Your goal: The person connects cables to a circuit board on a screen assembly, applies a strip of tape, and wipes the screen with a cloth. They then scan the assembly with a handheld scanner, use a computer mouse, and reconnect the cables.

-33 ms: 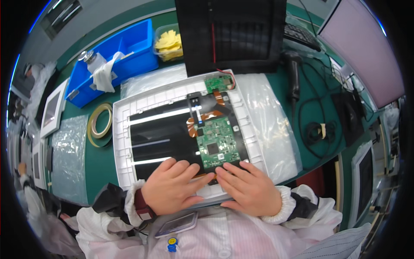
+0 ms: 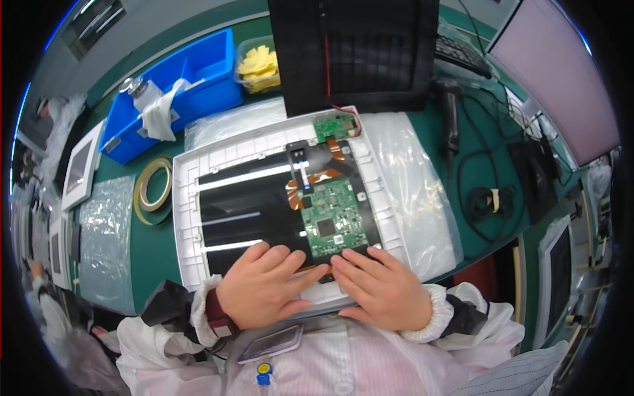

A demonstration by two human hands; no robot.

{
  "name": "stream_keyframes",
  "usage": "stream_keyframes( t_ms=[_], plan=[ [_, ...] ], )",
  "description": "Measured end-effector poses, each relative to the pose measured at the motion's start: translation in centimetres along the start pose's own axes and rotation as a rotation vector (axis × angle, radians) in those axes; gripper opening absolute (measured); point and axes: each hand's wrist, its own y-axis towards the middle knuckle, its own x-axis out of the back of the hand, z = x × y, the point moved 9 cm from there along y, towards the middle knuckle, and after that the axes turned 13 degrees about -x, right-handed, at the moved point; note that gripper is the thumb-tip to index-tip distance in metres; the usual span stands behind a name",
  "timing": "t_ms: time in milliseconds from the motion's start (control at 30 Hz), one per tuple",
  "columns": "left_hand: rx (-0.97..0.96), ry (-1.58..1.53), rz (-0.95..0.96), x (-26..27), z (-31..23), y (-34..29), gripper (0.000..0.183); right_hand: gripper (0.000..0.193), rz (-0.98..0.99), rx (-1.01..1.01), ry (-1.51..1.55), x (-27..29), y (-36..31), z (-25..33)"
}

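A white plastic housing (image 2: 189, 228) lies open-side up in front of me, holding a black display panel (image 2: 247, 198). On the panel's right part sits a green circuit board (image 2: 335, 211), with copper-coloured flex cables (image 2: 323, 176) above it. My left hand (image 2: 267, 284) rests palm down on the near edge, index finger stretched toward the board's lower edge, the other fingers slightly bent. Opposite it, my right hand (image 2: 383, 290) lies with fingers extended, tips just below the board. Both index fingertips nearly meet over an orange strip, mostly hidden. Neither hand visibly holds anything.
A smaller green board (image 2: 335, 127) with red wires sits at the housing's far edge, before a black panel (image 2: 353, 56). Left are tape rolls (image 2: 153, 190) and a blue bin (image 2: 175, 92); right, clear plastic film (image 2: 416, 191), a dark hand tool (image 2: 450, 119) and coiled cable (image 2: 489, 201).
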Motion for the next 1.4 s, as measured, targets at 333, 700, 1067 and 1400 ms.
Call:
stream_keyframes(
  t_ms=[333,700,1067,1400],
  plan=[
    [-0.022,0.016,-0.061,0.3,-0.1,-0.4,0.046,0.049,-0.050,-0.062,-0.006,1.1,-1.3,-2.4],
    [-0.007,0.018,-0.069,0.4,0.4,0.1,0.053,0.052,-0.048,-0.031,0.004,0.0,0.2,0.5],
    [0.062,-0.149,-0.094,0.0,1.0,-0.1,0.051,0.057,-0.053,-0.121,0.046,0.1,-0.1,-0.5],
    [0.083,-0.186,-0.123,0.4,1.4,-0.4,0.050,0.054,-0.092,-0.183,0.072,1.0,-0.3,-1.9]
  ],
)
